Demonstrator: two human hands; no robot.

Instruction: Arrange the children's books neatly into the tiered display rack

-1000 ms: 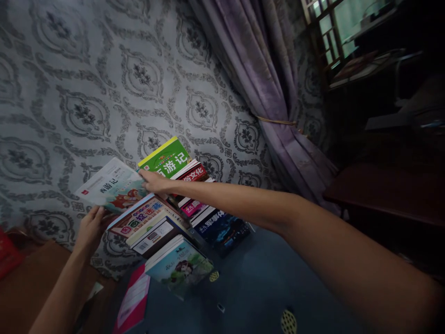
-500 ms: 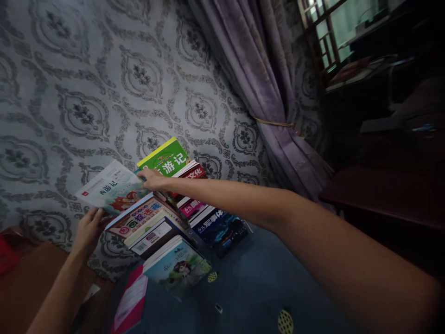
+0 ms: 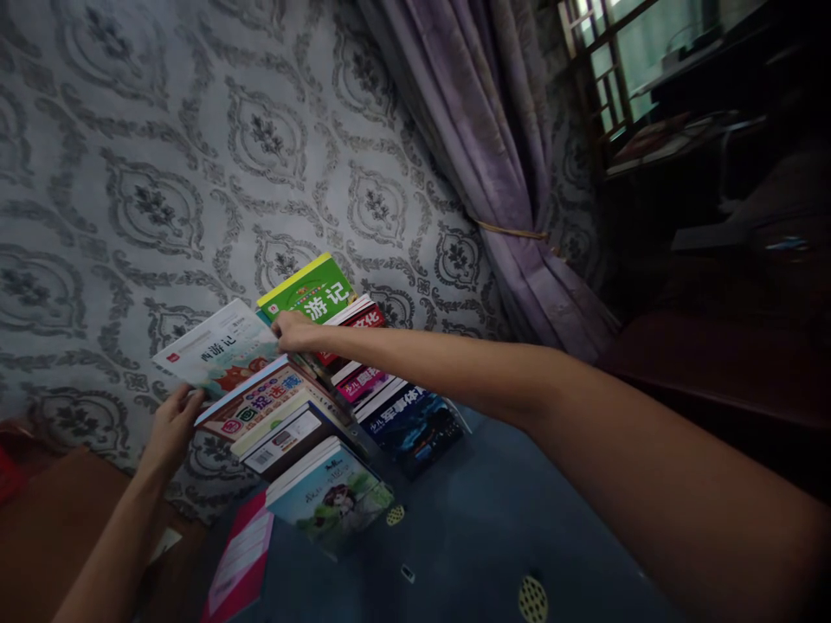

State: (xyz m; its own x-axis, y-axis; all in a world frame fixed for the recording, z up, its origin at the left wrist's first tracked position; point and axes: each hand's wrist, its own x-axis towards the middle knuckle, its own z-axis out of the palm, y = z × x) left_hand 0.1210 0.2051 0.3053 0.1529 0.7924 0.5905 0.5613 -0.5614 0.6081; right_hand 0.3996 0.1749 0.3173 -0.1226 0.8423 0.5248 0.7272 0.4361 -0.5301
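Observation:
Both hands hold a pale book (image 3: pixel 224 346) with an orange and teal picture on its cover, at the back of the left row of books. My left hand (image 3: pixel 174 426) grips its lower left edge, and my right hand (image 3: pixel 295 333) is closed on its right edge. Just in front stands a book with colourful lettering (image 3: pixel 266 402), then a book showing a barcode (image 3: pixel 289 441) and a light blue-green book (image 3: pixel 334 497). Behind my right hand is a green book (image 3: pixel 318 290) with a yellow top edge. The fingertips are partly hidden.
A right row of books runs from a red book (image 3: pixel 363 322) to a dark blue book (image 3: pixel 412 428). On the blue tabletop (image 3: pixel 467 528) lies a pink item with a white label (image 3: pixel 240 562). Patterned wallpaper (image 3: pixel 156 208) and a tied purple curtain (image 3: pixel 512 173) are behind.
The pale book has shifted slightly right and down, closer to the book with colourful lettering. Both hands have moved a little to the right with it.

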